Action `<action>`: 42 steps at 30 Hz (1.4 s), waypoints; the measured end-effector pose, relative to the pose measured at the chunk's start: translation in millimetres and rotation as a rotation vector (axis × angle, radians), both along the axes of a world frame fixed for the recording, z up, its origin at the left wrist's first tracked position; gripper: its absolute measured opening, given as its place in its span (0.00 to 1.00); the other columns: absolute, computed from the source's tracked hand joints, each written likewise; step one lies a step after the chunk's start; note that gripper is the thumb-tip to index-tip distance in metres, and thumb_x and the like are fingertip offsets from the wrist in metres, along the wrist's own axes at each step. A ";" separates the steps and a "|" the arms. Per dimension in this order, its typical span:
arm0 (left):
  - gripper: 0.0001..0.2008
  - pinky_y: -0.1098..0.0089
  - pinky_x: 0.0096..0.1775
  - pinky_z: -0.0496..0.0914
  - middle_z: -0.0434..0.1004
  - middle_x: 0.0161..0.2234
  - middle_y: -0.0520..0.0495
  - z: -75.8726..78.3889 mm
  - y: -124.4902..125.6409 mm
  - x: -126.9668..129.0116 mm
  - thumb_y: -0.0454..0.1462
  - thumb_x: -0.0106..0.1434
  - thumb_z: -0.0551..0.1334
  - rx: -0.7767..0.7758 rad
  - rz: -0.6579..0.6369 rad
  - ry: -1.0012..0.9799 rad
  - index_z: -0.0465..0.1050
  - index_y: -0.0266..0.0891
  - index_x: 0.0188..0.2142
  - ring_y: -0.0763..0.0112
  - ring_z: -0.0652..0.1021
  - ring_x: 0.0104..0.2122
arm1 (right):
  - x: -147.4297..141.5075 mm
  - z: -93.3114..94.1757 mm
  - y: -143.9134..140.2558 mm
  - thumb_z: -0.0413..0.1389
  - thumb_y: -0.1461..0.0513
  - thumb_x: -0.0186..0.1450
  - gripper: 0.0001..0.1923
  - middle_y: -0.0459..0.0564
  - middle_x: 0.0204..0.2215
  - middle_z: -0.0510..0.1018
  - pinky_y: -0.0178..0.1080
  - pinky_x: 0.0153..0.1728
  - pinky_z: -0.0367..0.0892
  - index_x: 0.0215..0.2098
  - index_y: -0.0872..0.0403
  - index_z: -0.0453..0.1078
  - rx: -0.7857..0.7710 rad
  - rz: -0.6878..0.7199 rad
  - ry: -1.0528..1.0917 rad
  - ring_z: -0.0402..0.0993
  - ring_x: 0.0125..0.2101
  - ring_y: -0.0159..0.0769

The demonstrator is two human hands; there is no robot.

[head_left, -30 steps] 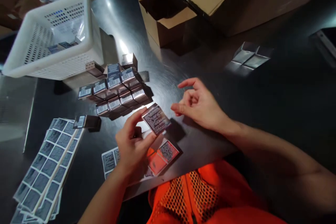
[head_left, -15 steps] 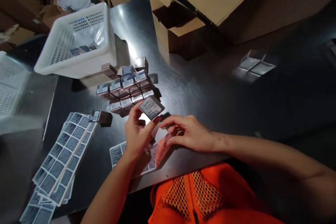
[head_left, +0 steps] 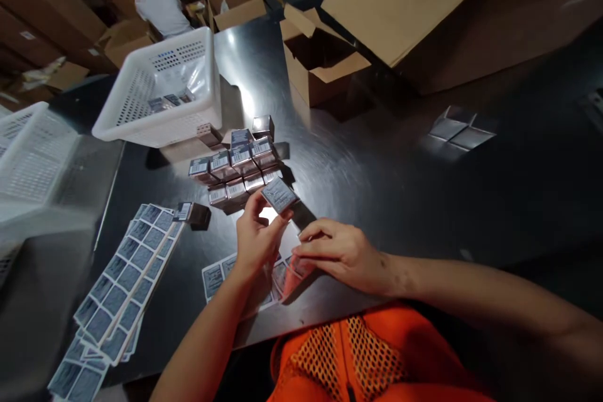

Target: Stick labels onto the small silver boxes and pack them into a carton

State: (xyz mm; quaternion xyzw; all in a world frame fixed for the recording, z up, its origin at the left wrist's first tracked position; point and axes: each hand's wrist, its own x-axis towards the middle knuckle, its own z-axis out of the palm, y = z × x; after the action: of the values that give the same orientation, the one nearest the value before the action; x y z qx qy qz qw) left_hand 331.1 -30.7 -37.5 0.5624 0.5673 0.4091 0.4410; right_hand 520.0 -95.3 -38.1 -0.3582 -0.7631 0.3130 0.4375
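Note:
My left hand [head_left: 257,235] pinches a small box [head_left: 279,195] tilted above the table, with a grey printed label facing up and a dark shiny side. My right hand [head_left: 346,254] is just below and right of it, fingers drawn together close to the box's lower end; what is between them, if anything, is hidden. Under both hands lies a sheet of square grey labels [head_left: 213,279], partly covered and tinted red by reflected light. Rows of similar small boxes [head_left: 228,166] with barcode ends stand just beyond my left hand.
More label sheets [head_left: 127,276] lie fanned at left, beside a single small box [head_left: 193,215]. A white basket [head_left: 164,132] holds wrapped boxes. An open carton [head_left: 320,85], a large carton [head_left: 419,6] and silvery boxes [head_left: 459,129] are farther off. A person [head_left: 162,11] is behind.
My right hand has come up against the lower end of the held box, off the bare white patch of the sheet. The left hand still holds the box. The view has shifted slightly.

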 end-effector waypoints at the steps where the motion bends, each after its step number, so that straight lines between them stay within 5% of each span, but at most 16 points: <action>1: 0.26 0.75 0.22 0.64 0.81 0.39 0.47 -0.5 1.1 -0.5 0.45 0.52 0.73 -0.005 0.011 -0.003 0.73 0.39 0.47 0.76 0.72 0.23 | 0.2 0.4 -1.3 0.59 0.64 0.70 0.07 0.53 0.43 0.79 0.33 0.40 0.76 0.42 0.52 0.81 0.056 -0.007 -0.018 0.78 0.39 0.31; 6: 0.24 0.75 0.26 0.68 0.81 0.41 0.46 -0.9 5.6 -2.1 0.44 0.52 0.73 -0.018 0.017 -0.073 0.73 0.39 0.46 0.71 0.78 0.30 | 1.3 6.1 -2.2 0.60 0.62 0.70 0.07 0.55 0.44 0.78 0.39 0.46 0.77 0.44 0.54 0.79 0.144 -0.015 -0.050 0.76 0.45 0.37; 10: 0.24 0.75 0.26 0.69 0.82 0.40 0.46 2.6 3.5 0.9 0.44 0.50 0.74 0.003 0.015 -0.071 0.73 0.39 0.45 0.70 0.78 0.31 | 4.3 6.8 2.7 0.58 0.64 0.71 0.16 0.54 0.46 0.79 0.39 0.48 0.76 0.56 0.53 0.75 -0.102 0.005 -0.047 0.78 0.44 0.35; 15: 0.23 0.75 0.24 0.68 0.82 0.37 0.47 7.8 0.8 6.5 0.43 0.47 0.74 -0.015 0.025 -0.100 0.74 0.39 0.41 0.71 0.77 0.28 | 5.9 9.2 5.5 0.64 0.64 0.66 0.10 0.50 0.38 0.81 0.36 0.42 0.75 0.46 0.53 0.81 -0.284 -0.020 -0.002 0.79 0.38 0.33; 19: 0.26 0.76 0.19 0.64 0.82 0.38 0.47 8.7 0.4 7.2 0.44 0.46 0.75 -0.062 0.033 -0.110 0.73 0.39 0.43 0.77 0.72 0.21 | 3.8 11.0 3.9 0.66 0.63 0.64 0.07 0.51 0.40 0.78 0.35 0.40 0.76 0.42 0.52 0.82 -0.181 -0.099 -0.006 0.78 0.38 0.32; 30: 0.27 0.76 0.17 0.57 0.81 0.40 0.48 3.3 -0.3 5.0 0.44 0.48 0.75 -0.030 0.016 -0.097 0.74 0.39 0.46 0.82 0.66 0.18 | 5.1 10.4 3.8 0.55 0.65 0.72 0.07 0.51 0.38 0.79 0.38 0.39 0.72 0.40 0.54 0.76 0.350 -0.019 -0.258 0.74 0.38 0.35; 33: 0.27 0.76 0.19 0.61 0.81 0.40 0.48 1.9 1.1 3.6 0.43 0.50 0.75 -0.022 0.018 -0.097 0.73 0.39 0.48 0.80 0.69 0.20 | 10.3 17.3 3.0 0.55 0.63 0.72 0.05 0.48 0.36 0.78 0.41 0.45 0.72 0.40 0.51 0.74 0.480 0.165 -0.037 0.74 0.41 0.36; 35: 0.28 0.76 0.22 0.66 0.81 0.41 0.48 1.6 0.8 3.7 0.41 0.49 0.75 -0.050 0.016 -0.153 0.73 0.40 0.49 0.78 0.73 0.23 | 14.9 17.8 3.2 0.58 0.60 0.71 0.03 0.48 0.40 0.75 0.41 0.50 0.72 0.43 0.48 0.73 0.415 0.154 0.175 0.74 0.45 0.36; 37: 0.29 0.75 0.26 0.71 0.81 0.41 0.49 1.7 -2.1 5.5 0.40 0.47 0.75 -0.099 -0.015 -0.271 0.73 0.42 0.50 0.74 0.77 0.27 | 17.5 13.3 6.4 0.63 0.56 0.68 0.14 0.49 0.49 0.71 0.44 0.56 0.70 0.51 0.41 0.70 0.242 -0.010 0.333 0.71 0.52 0.39; 39: 0.31 0.73 0.32 0.75 0.82 0.41 0.50 1.4 -8.0 8.8 0.38 0.45 0.76 -0.151 -0.095 -0.390 0.74 0.44 0.51 0.71 0.80 0.31 | 16.3 5.3 12.8 0.69 0.54 0.61 0.35 0.49 0.60 0.63 0.51 0.61 0.68 0.61 0.33 0.59 0.129 -0.115 0.419 0.66 0.60 0.44; 42: 0.35 0.74 0.37 0.76 0.82 0.43 0.53 -0.9 -18.9 12.6 0.32 0.41 0.77 -0.217 -0.227 -0.440 0.76 0.48 0.51 0.71 0.81 0.35 | 10.2 -4.8 23.4 0.73 0.58 0.56 0.54 0.52 0.68 0.51 0.55 0.59 0.71 0.67 0.31 0.42 0.085 0.004 0.479 0.65 0.64 0.49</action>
State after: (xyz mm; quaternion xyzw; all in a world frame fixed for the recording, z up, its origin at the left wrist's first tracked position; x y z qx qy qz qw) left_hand 343.7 -49.6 -38.4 0.4694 0.4314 0.4063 0.6545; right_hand 530.2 -71.9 -43.0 -0.2533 -0.6507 0.3576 0.6201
